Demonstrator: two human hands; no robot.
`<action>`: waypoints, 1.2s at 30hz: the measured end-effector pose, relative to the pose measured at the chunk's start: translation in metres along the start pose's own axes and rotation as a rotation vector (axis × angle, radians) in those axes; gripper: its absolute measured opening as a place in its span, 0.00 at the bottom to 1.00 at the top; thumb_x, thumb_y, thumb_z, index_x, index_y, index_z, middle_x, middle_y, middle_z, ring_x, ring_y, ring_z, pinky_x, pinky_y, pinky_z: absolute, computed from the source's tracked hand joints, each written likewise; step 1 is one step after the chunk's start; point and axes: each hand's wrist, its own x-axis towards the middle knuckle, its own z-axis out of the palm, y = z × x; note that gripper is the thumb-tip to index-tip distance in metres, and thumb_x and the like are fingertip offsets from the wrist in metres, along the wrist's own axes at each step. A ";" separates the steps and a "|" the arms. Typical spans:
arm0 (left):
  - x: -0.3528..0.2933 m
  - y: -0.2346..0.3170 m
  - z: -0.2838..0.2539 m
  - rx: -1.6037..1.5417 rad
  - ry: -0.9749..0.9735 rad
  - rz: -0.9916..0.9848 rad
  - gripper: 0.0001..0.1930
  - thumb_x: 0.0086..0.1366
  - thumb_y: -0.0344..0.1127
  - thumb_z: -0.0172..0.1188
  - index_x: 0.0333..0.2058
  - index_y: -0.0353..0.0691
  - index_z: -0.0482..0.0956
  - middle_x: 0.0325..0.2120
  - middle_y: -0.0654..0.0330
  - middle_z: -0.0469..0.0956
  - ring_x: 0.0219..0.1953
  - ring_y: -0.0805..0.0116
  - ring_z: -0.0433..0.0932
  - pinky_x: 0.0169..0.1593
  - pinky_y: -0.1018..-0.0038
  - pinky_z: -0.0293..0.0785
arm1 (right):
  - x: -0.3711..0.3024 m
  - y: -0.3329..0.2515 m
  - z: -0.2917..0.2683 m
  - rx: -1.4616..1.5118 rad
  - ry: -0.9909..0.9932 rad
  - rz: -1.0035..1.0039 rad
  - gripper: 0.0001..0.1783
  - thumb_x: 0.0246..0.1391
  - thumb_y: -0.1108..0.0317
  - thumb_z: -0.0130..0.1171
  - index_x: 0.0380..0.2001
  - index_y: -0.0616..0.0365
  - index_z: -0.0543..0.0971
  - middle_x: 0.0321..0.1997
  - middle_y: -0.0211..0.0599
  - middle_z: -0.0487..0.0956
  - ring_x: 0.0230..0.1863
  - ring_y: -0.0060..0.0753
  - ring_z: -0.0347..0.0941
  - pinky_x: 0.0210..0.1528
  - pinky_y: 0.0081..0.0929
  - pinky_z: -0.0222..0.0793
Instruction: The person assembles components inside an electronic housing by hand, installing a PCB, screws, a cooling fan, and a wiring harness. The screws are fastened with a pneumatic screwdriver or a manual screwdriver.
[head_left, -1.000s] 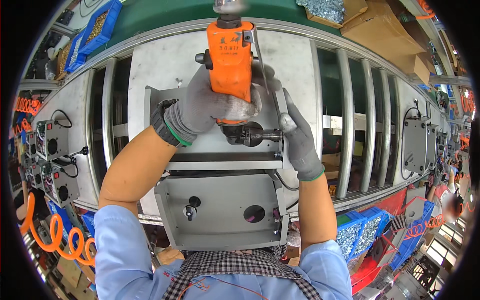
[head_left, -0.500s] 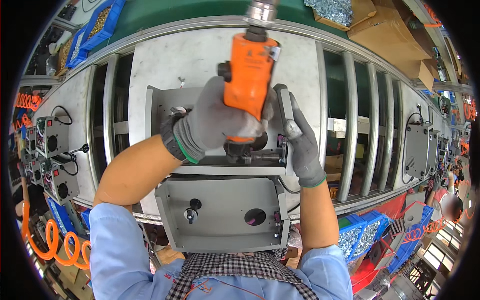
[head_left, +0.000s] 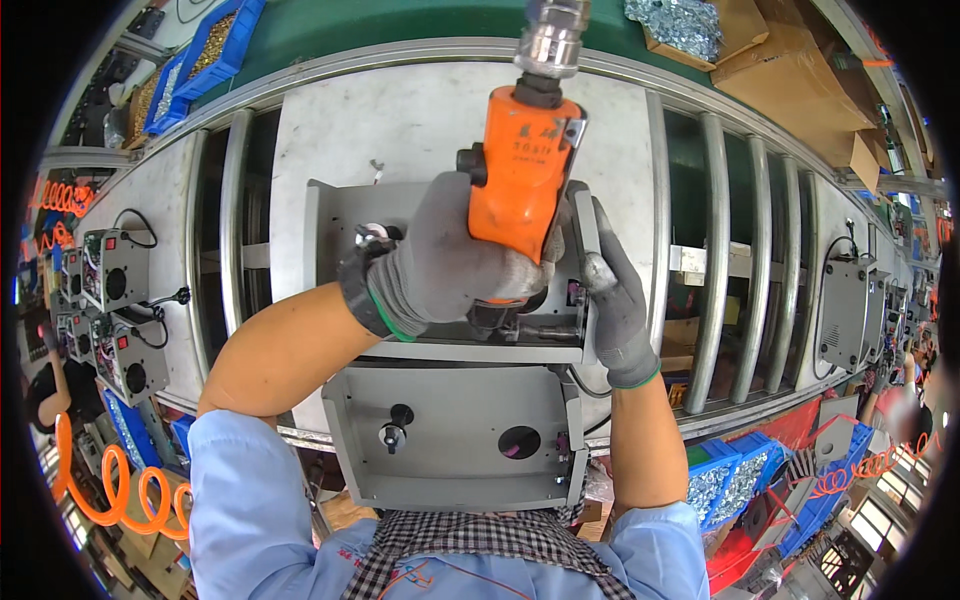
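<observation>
My left hand, in a grey glove, is closed round an orange air screwdriver. A metal hose coupling rises from the far end of its handle. Its bit points right and meets or nearly meets the right end wall of a grey metal housing; the exact contact is hard to make out. Along that wall's outer side lies my gloved right hand, thumb at the edge and fingers against the wall. A second grey housing sits nearer me, with a round hole and a black-and-silver fitting on its floor.
White work plates lie between steel rollers. Finished-looking units with cords stand at left, another grey unit at right. Blue bins of small metal parts are at lower right. An orange coiled hose hangs at lower left.
The whole view has shifted slightly, so things appear a little farther right and down. The screwdriver, blurred before, is sharper now. Both hands keep nearly the same places on the screwdriver and housing.
</observation>
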 end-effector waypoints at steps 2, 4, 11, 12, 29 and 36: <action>-0.004 -0.001 0.009 0.120 0.120 0.038 0.27 0.43 0.28 0.66 0.45 0.32 0.70 0.32 0.54 0.77 0.32 0.63 0.80 0.35 0.68 0.79 | -0.002 -0.007 -0.001 0.108 -0.028 0.125 0.33 0.62 0.64 0.42 0.67 0.67 0.53 0.43 0.28 0.72 0.32 0.17 0.58 0.38 0.13 0.59; -0.003 -0.006 0.004 0.105 0.103 0.035 0.26 0.43 0.28 0.65 0.44 0.32 0.70 0.32 0.55 0.76 0.31 0.63 0.79 0.35 0.68 0.79 | -0.003 0.001 0.002 0.121 -0.007 0.097 0.32 0.61 0.66 0.42 0.67 0.66 0.55 0.38 0.25 0.70 0.32 0.15 0.57 0.36 0.13 0.59; 0.016 0.001 -0.010 0.130 0.084 -0.026 0.31 0.46 0.34 0.59 0.52 0.31 0.67 0.35 0.53 0.77 0.34 0.61 0.79 0.36 0.69 0.80 | -0.017 -0.012 -0.007 -0.182 0.038 0.269 0.28 0.65 0.62 0.45 0.60 0.72 0.64 0.58 0.44 0.72 0.62 0.31 0.65 0.65 0.28 0.57; 0.005 0.003 -0.014 0.136 0.081 -0.032 0.31 0.46 0.34 0.59 0.52 0.31 0.67 0.35 0.53 0.77 0.34 0.61 0.79 0.36 0.69 0.80 | -0.038 -0.010 -0.004 -0.175 0.042 0.268 0.28 0.65 0.62 0.45 0.60 0.72 0.64 0.58 0.44 0.72 0.62 0.31 0.65 0.65 0.28 0.57; -0.107 -0.046 0.066 0.181 0.055 0.039 0.31 0.49 0.30 0.68 0.52 0.31 0.67 0.40 0.50 0.77 0.35 0.63 0.79 0.41 0.67 0.78 | -0.168 0.014 0.013 0.299 0.025 0.100 0.45 0.59 0.40 0.48 0.66 0.68 0.57 0.62 0.47 0.67 0.61 0.35 0.65 0.62 0.30 0.60; -0.114 -0.058 0.068 0.164 0.033 0.094 0.25 0.49 0.24 0.63 0.48 0.31 0.68 0.34 0.53 0.76 0.35 0.62 0.79 0.39 0.66 0.78 | -0.171 -0.004 0.016 0.208 0.015 0.182 0.40 0.56 0.55 0.46 0.66 0.70 0.54 0.66 0.49 0.63 0.63 0.37 0.65 0.62 0.29 0.62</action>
